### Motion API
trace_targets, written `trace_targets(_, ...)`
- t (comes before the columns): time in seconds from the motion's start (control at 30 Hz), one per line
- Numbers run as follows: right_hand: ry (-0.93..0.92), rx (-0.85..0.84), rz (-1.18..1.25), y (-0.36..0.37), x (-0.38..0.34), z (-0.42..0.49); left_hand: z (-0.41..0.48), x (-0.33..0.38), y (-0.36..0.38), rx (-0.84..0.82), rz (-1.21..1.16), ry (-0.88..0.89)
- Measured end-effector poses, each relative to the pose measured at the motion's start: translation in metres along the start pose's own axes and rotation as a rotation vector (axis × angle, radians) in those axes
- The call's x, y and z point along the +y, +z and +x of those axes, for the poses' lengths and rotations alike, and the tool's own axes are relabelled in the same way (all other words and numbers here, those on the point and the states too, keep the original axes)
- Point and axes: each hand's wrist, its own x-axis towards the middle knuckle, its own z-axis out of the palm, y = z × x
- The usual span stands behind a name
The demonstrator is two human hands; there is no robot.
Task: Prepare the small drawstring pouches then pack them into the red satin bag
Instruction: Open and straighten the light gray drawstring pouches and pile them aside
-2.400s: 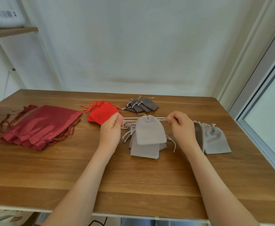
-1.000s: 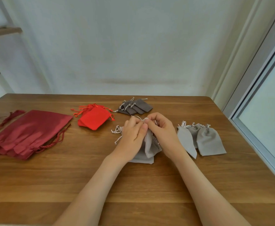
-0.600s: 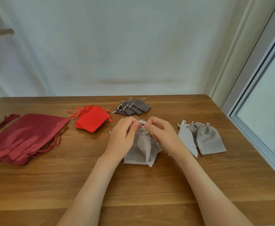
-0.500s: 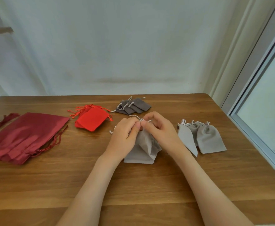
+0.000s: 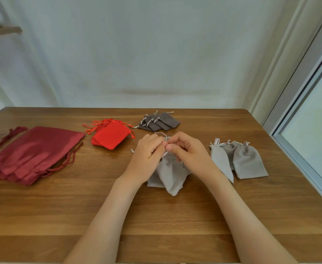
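chg: L hand + R hand were apart pulling cords, now met at grey pouch neck | fingers both pinching cords, prob knotting | pouch mid tabletop | red satin bag left edge, packing not started

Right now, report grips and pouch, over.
Left grip and right grip pinch pouch neck. Pouch raised over grey pile. Satin bags lie left, apart. Nothing blocking.
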Motion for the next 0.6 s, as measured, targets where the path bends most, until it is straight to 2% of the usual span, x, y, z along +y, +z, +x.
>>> trace_targets(0.2, 0.073, 0.019, -0.016, -0.001, -0.002, -0.001, -0.001, 0.001, 0.001, -0.051, -0.023, -0.124)
trace_targets(0.33, 0.142, 0.080, 0.266, 0.001, -0.009, -0.001, -0.001, 0.002, 0.003, -0.016, -0.054, -0.151)
trace_targets(0.43, 0.187, 0.062, 0.496, 0.000, -0.012, -0.001, -0.001, 0.003, 0.003, 0.066, 0.052, -0.060)
trace_targets(0.6, 0.171, 0.055, 0.582, 0.004, -0.003, 0.002, -0.002, -0.004, 0.008, 0.142, 0.411, 0.254)
